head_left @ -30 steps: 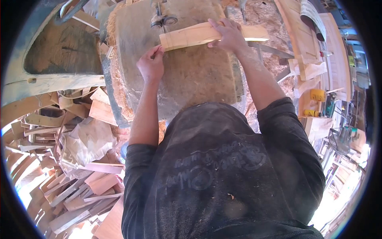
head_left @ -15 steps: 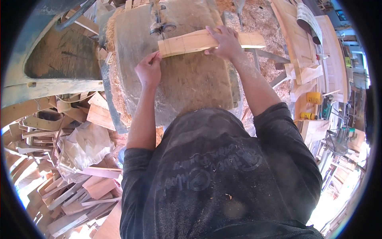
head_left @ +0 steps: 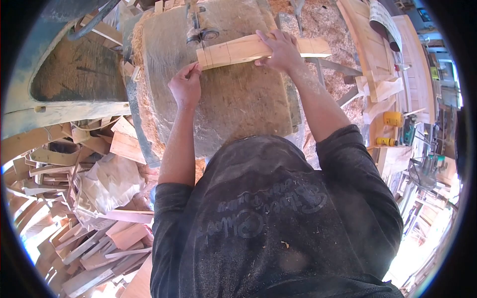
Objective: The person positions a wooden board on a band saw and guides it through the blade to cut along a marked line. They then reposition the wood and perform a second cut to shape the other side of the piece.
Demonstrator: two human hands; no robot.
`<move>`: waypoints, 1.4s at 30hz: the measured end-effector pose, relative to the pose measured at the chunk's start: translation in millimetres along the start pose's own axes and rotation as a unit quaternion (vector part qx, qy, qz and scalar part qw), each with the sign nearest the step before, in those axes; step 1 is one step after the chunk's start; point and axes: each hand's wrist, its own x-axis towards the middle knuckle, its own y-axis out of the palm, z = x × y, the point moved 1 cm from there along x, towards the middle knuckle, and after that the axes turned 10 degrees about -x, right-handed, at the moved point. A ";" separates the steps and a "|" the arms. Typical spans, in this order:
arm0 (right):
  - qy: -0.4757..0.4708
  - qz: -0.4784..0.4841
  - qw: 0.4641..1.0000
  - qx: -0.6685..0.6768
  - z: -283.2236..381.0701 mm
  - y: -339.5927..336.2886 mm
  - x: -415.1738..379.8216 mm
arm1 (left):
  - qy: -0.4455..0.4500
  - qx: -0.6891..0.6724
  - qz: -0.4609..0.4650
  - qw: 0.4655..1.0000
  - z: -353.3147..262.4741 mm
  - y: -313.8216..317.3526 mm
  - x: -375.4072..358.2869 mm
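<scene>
A pale wooden piece (head_left: pixel 231 52) lies across the upper middle of the frame, slanting slightly up toward the right, with thin dark lines drawn over its face near the left end. Its right end reaches past the right edge of the worn tabletop (head_left: pixel 233 104), out over shavings (head_left: pixel 332 32) at the upper right.

The right hand (head_left: pixel 282 53) holds the piece right of its middle, thumb at the near edge and fingers spread over the top. The left hand (head_left: pixel 185 88) has its fingertips drawn narrowly together at the near left corner of the piece (whether they pinch the wood or only press against it, I cannot tell).

Small guide wheels (head_left: pixel 202 36) sit at the top of the frame, just beyond the far edge of the piece, near its left end; contact between them is hard to judge. Between the two forearms, a broad stretch of tabletop runs from the near edge of the wood down to the dark shirt (head_left: pixel 278 218), giving open room on that side. Sawdust (head_left: pixel 144 99) lines the tabletop's left edge. A machine frame (head_left: pixel 74 113) fills the upper left, stacked offcuts (head_left: pixel 94 248) crowd the lower left, and a yellow container (head_left: pixel 392 118) stands at the right, well apart from both hands
</scene>
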 end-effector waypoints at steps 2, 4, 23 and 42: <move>-0.002 0.004 1.000 -0.006 1.0 -4.7 0.5 | 0.014 0.009 -0.002 1.000 2.8 2.2 1.4; 0.002 0.014 1.000 -0.019 3.5 -8.7 2.5 | 0.014 0.019 -0.004 1.000 4.8 -0.3 3.2; 0.009 -0.006 1.000 -0.009 1.0 -1.3 11.5 | 0.015 0.009 -0.009 1.000 7.2 4.1 14.7; 0.031 0.013 0.999 -0.031 6.0 -7.4 19.5 | -0.011 0.012 0.001 1.000 6.7 7.8 29.7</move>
